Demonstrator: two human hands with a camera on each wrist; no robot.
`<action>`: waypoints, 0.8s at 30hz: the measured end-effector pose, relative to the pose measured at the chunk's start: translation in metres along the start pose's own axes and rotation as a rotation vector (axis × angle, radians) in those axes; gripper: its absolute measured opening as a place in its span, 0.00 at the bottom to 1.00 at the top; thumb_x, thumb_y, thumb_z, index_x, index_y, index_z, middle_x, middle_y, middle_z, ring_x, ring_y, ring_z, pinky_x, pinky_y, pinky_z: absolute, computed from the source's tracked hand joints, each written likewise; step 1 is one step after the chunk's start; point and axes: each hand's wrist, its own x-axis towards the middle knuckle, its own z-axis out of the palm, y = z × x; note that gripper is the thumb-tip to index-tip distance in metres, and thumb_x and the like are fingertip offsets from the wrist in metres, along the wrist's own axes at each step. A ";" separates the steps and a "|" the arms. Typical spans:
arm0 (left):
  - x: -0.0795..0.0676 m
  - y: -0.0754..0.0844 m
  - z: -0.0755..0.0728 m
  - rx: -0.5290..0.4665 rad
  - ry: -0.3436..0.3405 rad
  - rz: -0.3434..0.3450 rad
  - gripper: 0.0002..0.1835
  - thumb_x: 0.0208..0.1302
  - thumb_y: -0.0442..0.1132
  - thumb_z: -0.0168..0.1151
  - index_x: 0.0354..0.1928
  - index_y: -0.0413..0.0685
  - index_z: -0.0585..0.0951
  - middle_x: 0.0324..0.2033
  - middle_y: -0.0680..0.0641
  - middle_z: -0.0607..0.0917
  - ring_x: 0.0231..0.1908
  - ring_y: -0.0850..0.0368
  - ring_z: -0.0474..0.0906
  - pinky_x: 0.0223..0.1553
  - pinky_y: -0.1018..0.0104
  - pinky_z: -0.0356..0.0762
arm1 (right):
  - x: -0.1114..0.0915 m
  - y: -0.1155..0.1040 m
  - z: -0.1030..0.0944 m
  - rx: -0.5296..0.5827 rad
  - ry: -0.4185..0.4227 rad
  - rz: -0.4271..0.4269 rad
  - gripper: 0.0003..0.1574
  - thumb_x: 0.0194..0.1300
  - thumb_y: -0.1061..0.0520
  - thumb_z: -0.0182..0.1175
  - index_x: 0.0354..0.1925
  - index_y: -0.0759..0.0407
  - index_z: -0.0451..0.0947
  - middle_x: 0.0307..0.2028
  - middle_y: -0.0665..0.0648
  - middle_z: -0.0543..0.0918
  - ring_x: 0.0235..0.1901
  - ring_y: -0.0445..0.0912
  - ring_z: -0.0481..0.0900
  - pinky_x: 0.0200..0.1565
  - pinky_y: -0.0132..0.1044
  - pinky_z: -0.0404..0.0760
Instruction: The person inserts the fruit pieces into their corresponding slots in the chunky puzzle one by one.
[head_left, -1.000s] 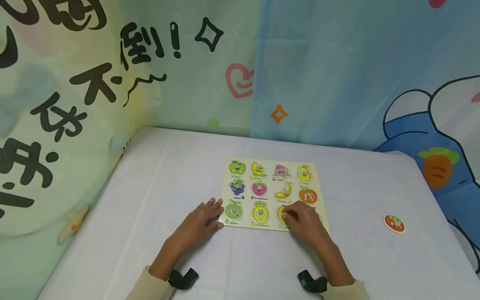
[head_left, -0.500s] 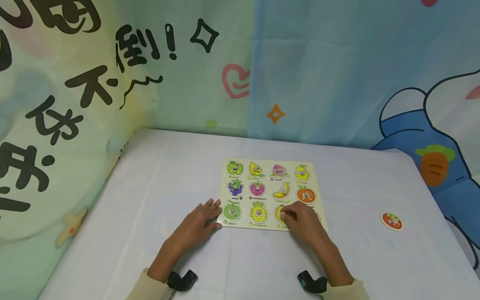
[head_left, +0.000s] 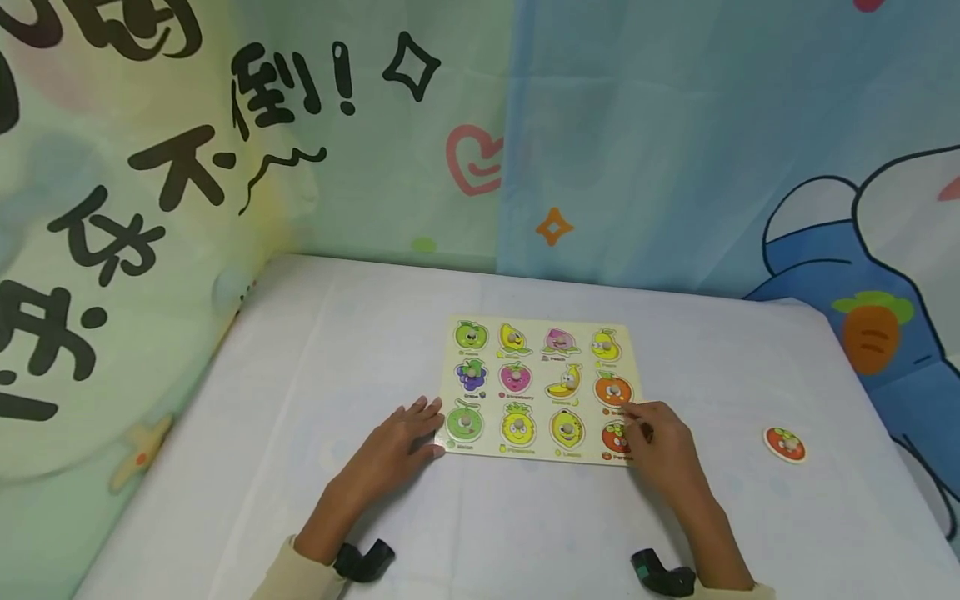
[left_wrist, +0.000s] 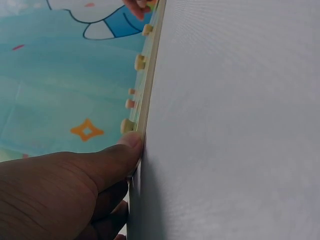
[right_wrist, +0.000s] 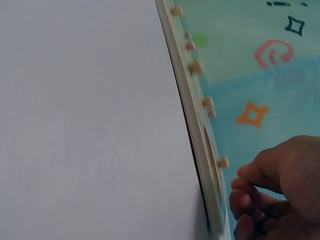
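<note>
A cream fruit puzzle board [head_left: 542, 362] lies on the table, with knobbed fruit pieces in rows. My left hand [head_left: 401, 437] rests at its left edge, fingers fairly straight; in the left wrist view the thumb [left_wrist: 131, 141] touches the board's edge. Over the front right corner hovers my right hand [head_left: 663, 446], loosely curled and with nothing seen in it. Beside it, a red tomato-like picture [head_left: 615, 437] is partly covered by the fingers. The lemon piece [head_left: 567, 429] sits in its place. In the right wrist view, the right thumb [right_wrist: 245, 171] is apart from a knob [right_wrist: 223, 162].
A loose oval red piece with green leaves [head_left: 784, 445] lies on the white cloth [head_left: 712, 517] to the right of the board. Printed curtains [head_left: 637, 150] stand behind and to the left of the table. A black wrist mount [head_left: 363, 562] sits on each wrist.
My right hand has let go of the lemon piece and moved right to the board's corner, uncovering the lemon and part of the red picture. My left hand stays at the left edge.
</note>
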 end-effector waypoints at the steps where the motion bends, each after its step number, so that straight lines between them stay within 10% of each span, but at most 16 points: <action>1: 0.000 0.000 -0.001 0.002 0.001 -0.001 0.28 0.62 0.44 0.68 0.63 0.42 0.76 0.67 0.49 0.69 0.70 0.52 0.58 0.70 0.51 0.53 | 0.000 0.005 -0.004 -0.021 0.034 0.011 0.18 0.68 0.65 0.55 0.54 0.68 0.80 0.42 0.61 0.78 0.33 0.47 0.73 0.27 0.31 0.74; 14: 0.000 0.001 -0.001 -0.008 0.003 0.005 0.28 0.62 0.44 0.68 0.62 0.42 0.76 0.67 0.49 0.70 0.70 0.51 0.58 0.70 0.50 0.53 | -0.010 0.073 -0.062 -0.151 0.208 0.164 0.17 0.68 0.65 0.55 0.53 0.71 0.79 0.44 0.70 0.78 0.36 0.55 0.76 0.22 0.27 0.69; 24: 0.000 0.002 -0.001 -0.002 0.002 0.004 0.28 0.62 0.44 0.68 0.62 0.42 0.76 0.67 0.48 0.70 0.70 0.51 0.58 0.70 0.50 0.53 | -0.009 0.123 -0.088 -0.202 0.173 0.487 0.24 0.71 0.63 0.50 0.62 0.70 0.71 0.52 0.72 0.71 0.44 0.61 0.70 0.32 0.41 0.70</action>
